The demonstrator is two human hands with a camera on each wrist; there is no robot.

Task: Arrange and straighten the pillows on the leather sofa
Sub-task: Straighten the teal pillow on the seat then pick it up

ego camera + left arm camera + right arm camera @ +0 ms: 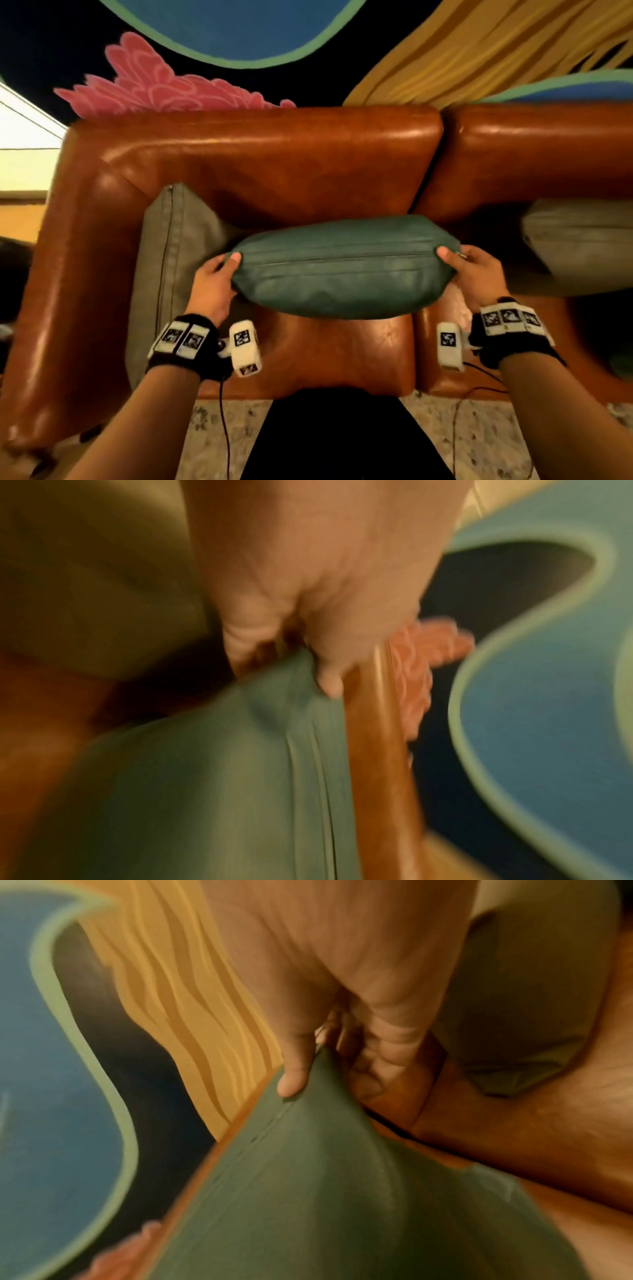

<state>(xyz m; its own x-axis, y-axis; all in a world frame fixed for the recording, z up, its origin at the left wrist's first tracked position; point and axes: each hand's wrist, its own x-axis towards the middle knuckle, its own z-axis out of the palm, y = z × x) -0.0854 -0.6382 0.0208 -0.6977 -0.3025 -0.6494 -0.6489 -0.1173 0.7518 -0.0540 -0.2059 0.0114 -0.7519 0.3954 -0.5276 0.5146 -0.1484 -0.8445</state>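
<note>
A teal leather pillow (342, 270) is held lengthwise over the brown leather sofa (267, 161), its zip seam facing up. My left hand (219, 274) grips its left corner, thumb on top. My right hand (462, 263) grips its right corner the same way. In the left wrist view my left hand (308, 653) pinches the teal pillow (212, 791) at its corner. The right wrist view shows my right hand (325, 1064) pinching the pillow's (308, 1191) pointed corner. A grey pillow (171, 260) leans against the sofa's left arm. Another grey pillow (582, 246) lies on the right seat.
A painted wall with a pink flower (154, 82), blue shapes and yellow streaks rises behind the sofa. Speckled stone floor (486, 438) lies in front of the seat. Black cables (224, 428) hang from both wrists. My dark-clothed body (342, 435) stands close to the seat edge.
</note>
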